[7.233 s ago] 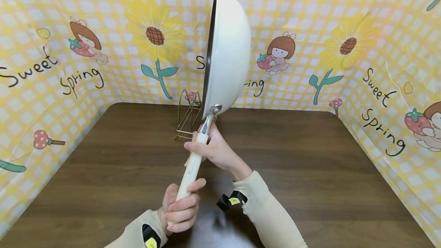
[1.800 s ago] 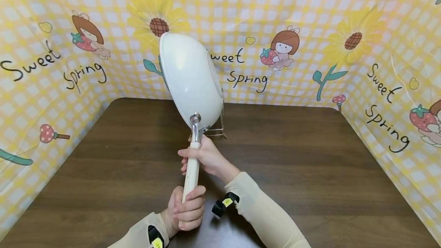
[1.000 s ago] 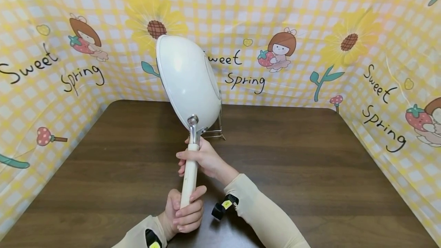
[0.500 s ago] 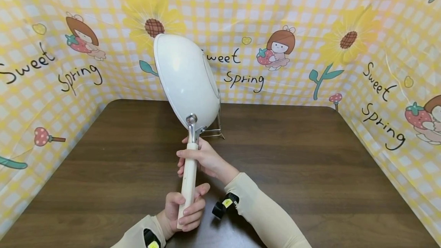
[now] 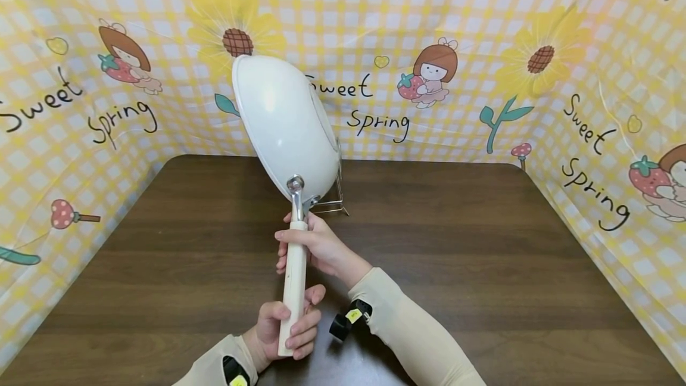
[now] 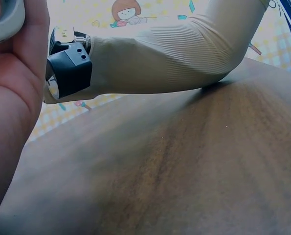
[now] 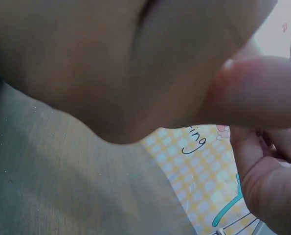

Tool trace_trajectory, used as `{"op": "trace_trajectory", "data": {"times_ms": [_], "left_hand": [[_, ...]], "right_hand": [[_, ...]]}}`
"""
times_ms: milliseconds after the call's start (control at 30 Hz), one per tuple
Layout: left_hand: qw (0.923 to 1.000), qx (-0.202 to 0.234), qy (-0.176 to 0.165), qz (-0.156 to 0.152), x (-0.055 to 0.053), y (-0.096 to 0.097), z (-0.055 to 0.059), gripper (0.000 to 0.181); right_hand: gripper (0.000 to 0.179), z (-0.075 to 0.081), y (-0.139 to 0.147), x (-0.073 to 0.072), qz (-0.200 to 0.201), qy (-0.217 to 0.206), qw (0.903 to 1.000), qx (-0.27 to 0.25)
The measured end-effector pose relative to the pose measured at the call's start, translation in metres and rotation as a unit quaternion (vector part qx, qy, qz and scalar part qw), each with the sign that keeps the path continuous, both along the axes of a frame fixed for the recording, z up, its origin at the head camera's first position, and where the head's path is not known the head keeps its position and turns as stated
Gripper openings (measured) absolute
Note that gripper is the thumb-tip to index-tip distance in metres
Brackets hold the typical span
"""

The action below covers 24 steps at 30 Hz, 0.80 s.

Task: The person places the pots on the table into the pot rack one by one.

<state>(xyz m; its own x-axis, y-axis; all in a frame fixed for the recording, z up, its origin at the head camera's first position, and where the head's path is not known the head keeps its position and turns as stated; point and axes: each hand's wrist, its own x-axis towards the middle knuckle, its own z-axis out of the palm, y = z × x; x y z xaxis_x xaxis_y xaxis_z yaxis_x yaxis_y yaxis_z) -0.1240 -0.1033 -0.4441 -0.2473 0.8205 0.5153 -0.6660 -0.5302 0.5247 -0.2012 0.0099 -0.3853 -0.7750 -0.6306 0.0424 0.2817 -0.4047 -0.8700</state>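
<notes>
A deep white frying pan (image 5: 284,124) stands on its side in the head view, its outside toward me and its rim to the left. Its pale handle (image 5: 295,285) slopes down toward the front. Near the handle's metal neck, my right hand (image 5: 329,249) grips it, thumb across the top. My left hand (image 5: 268,326) holds the lower end, with the thumb on one side, fingers curled round the other and the index finger lifted. Behind the pan is a wire rack (image 5: 339,192), mostly hidden; whether the pan rests in it I cannot tell.
A brown wooden table (image 5: 455,255) spreads out below the hands. Yellow checked cloth (image 5: 370,28) with printed flowers and figures walls the back and both sides. A black wrist camera (image 5: 343,323) is strapped to the right sleeve.
Since the earliest frame, the pan has come down in front of the rack and turned its outside toward me. Lately it shifts slightly left; the left fingers loosen, baring the handle's end.
</notes>
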Motion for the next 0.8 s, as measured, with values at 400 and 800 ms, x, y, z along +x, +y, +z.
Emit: {"op": "trace_trajectory", "data": {"times_ms": [400,800], "left_hand": [[0.9983,0.008,0.039,0.043,-0.0015,-0.0015,-0.0022,0.016],[0.9966,-0.041,0.040,0.060,-0.0022,-0.0045,-0.0100,0.010]], "right_hand": [[0.028,-0.0002,-0.0006,0.0001,0.014,-0.009,0.9998,0.006],[0.027,-0.0032,0.0021,0.0006,0.006,-0.010,0.9999,0.012]]}}
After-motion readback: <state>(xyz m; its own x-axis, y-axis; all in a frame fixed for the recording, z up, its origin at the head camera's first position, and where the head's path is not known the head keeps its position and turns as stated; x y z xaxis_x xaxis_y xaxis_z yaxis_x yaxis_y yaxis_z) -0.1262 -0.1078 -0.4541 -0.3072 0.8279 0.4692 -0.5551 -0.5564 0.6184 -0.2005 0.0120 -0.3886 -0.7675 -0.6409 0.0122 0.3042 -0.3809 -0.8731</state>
